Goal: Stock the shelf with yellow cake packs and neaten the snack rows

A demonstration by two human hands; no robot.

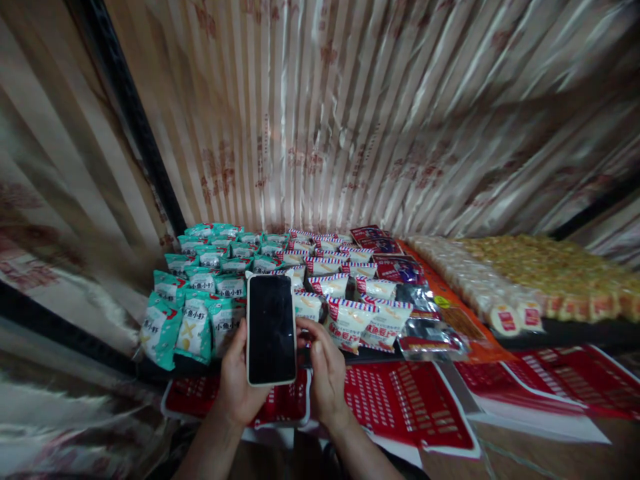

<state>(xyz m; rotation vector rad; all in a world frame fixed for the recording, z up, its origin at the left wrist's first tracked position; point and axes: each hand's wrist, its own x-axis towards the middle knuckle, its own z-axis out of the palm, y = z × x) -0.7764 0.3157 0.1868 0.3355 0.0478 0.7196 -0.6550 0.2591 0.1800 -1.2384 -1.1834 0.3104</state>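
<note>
A smartphone (271, 330) with a dark screen and a pale case is held upright in front of the shelf. My left hand (241, 380) is closed around its left edge and lower corner, with the thumb along the side. On the other side, the curled fingers of my right hand (327, 373) reach the phone's right edge; the right thumb stands off the screen. Behind the phone are rows of teal snack bags (194, 327) on the left. White snack bags (353, 320) with red and blue striped tops stand to the right, partly hidden by the phone.
Dark red packets (400, 270), silver packets (433, 327) and an orange packet (457, 313) lie farther right, beside rows of wrapped rolls (505, 317) and yellowish packs (555, 267). Red baskets (405, 403) sit below the shelf. A striped, printed plastic sheet (325, 120) hangs behind, with a dark post (135, 113) at left.
</note>
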